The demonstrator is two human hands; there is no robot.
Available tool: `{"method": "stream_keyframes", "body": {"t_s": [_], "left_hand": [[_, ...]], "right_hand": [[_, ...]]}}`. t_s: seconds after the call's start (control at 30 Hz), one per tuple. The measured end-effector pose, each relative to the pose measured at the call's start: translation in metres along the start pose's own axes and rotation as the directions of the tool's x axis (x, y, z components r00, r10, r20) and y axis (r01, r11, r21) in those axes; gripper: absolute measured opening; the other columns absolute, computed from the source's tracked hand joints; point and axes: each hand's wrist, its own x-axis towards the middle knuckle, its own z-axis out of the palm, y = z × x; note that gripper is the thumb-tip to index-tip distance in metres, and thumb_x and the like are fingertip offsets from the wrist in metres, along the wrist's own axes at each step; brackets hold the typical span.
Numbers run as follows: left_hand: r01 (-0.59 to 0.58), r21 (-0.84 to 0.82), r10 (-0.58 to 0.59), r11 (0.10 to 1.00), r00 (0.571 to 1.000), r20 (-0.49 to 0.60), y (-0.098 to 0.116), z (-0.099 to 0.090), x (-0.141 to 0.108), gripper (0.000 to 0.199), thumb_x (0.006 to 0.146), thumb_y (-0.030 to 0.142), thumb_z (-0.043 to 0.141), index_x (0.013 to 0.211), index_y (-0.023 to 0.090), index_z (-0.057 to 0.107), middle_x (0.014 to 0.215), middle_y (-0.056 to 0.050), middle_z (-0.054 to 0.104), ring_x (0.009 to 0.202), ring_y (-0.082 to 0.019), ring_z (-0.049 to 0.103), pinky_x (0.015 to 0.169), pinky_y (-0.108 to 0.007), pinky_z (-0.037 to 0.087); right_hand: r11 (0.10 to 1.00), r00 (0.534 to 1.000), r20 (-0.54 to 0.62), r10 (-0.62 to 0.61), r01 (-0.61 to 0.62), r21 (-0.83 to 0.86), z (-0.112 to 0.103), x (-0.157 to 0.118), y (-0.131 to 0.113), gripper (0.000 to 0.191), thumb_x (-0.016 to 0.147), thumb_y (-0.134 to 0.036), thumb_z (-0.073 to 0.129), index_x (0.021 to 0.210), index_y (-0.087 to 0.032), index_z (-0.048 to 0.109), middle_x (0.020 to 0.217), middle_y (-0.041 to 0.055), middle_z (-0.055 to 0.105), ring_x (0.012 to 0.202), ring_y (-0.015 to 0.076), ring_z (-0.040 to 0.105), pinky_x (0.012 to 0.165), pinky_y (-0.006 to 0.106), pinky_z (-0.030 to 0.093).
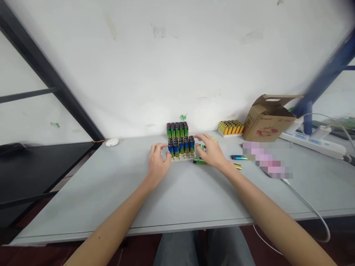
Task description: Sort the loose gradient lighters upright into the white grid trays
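Note:
A beige rack [183,158] holds several upright lighters [180,146] with blue-green bodies and black tops, and a second block of lighters [176,130] stands behind it. My left hand [158,162] rests at the rack's front left, its curved fingers touching the lighters there. My right hand [209,149] arches just right of the rack, fingers apart and nothing clearly in them. Below it lie a green-and-gold lighter [206,162] and a blue lighter [240,157]. A small green item [201,147] shows partly behind those fingers.
A tray of yellow lighters [230,128] and an open cardboard box [267,120] stand at the back right. Beyond them lie a white power strip [313,144] and a pixelated object [266,160]. A white mouse [112,142] sits at the back left.

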Motion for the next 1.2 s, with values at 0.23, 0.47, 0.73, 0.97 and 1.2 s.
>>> {"method": "stream_keyframes", "body": {"t_s": [0.23,0.47,0.73,0.97,1.2], "left_hand": [[0.001,-0.022,-0.002,1.0,1.0,-0.02,-0.003,0.002,0.0,0.021,0.082,0.017,0.051,0.102,0.02,0.055,0.105,-0.007,0.054,0.099,-0.02,0.055,0.089,-0.037,0.046],[-0.01,-0.066,0.008,0.998,1.0,-0.018,0.0,0.003,-0.003,0.024,0.081,0.016,0.051,0.104,0.021,0.054,0.107,-0.007,0.053,0.102,-0.021,0.055,0.088,-0.037,0.046],[0.011,-0.078,-0.016,0.997,0.998,-0.063,0.005,0.001,-0.002,0.028,0.08,0.016,0.051,0.108,0.02,0.052,0.112,-0.008,0.052,0.101,-0.02,0.055,0.087,-0.037,0.046],[-0.165,-0.185,0.155,0.969,0.986,-0.066,0.01,-0.011,-0.005,0.017,0.086,0.025,0.045,0.099,0.019,0.055,0.096,-0.006,0.059,0.084,-0.017,0.058,0.077,-0.031,0.048],[0.003,-0.346,0.131,0.938,0.923,0.362,0.022,-0.009,-0.016,0.026,0.09,0.036,0.043,0.105,0.019,0.056,0.085,-0.004,0.064,0.075,-0.015,0.06,0.069,-0.028,0.049]], "right_hand": [[0.974,0.919,0.324,0.225,-0.2,-0.108,-0.027,-0.002,0.028,0.027,0.084,-0.026,0.047,0.104,-0.021,0.064,0.088,0.0039,0.071,0.072,0.018,0.062,0.066,0.029,0.044],[0.914,0.858,0.422,0.294,-0.122,-0.388,-0.069,-0.04,0.043,0.032,0.078,-0.033,0.059,0.107,-0.021,0.066,0.103,0.0102,0.07,0.099,0.0277,0.062,0.08,0.035,0.045],[0.919,0.802,0.491,0.34,-0.172,-0.355,-0.073,-0.042,0.054,0.019,0.075,-0.035,0.061,0.086,-0.021,0.067,0.083,0.0075,0.07,0.076,0.0224,0.064,0.063,0.03,0.043],[0.79,0.87,0.422,0.256,-0.44,0.427,-0.063,0.01,0.035,0.037,0.065,-0.044,0.075,0.086,-0.017,0.06,0.074,0.0028,0.064,0.068,0.0167,0.06,0.058,0.027,0.044],[0.55,0.935,0.33,0.134,-0.347,0.76,-0.014,0.031,-0.016,0.034,0.068,-0.048,0.072,0.084,-0.018,0.068,0.076,0.0017,0.065,0.065,0.0128,0.056,0.056,0.025,0.044]]}}
